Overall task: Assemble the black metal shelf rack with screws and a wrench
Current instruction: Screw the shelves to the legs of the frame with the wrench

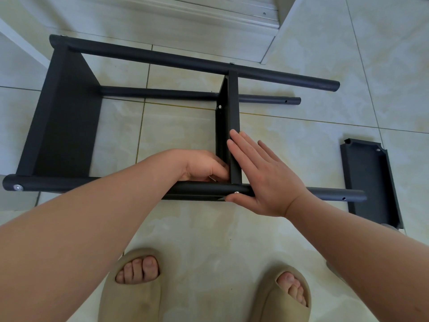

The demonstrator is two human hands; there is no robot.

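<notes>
- Sandals (130,287) stand nearest, on glossy pale floor tiles (209,238); white furniture (209,12) beyond.
- Rack (65,112) lies on its side: stiff, lightish steel with slick paint. I'd grip the round poles.
- Left hand (204,166) curls round a small metal tool (212,178); right hand (257,173) presses flat against the middle shelf (233,117).

Left hand (204,166) pinching small metal piece (212,178), right hand (262,180) flat, fingers straight
</notes>
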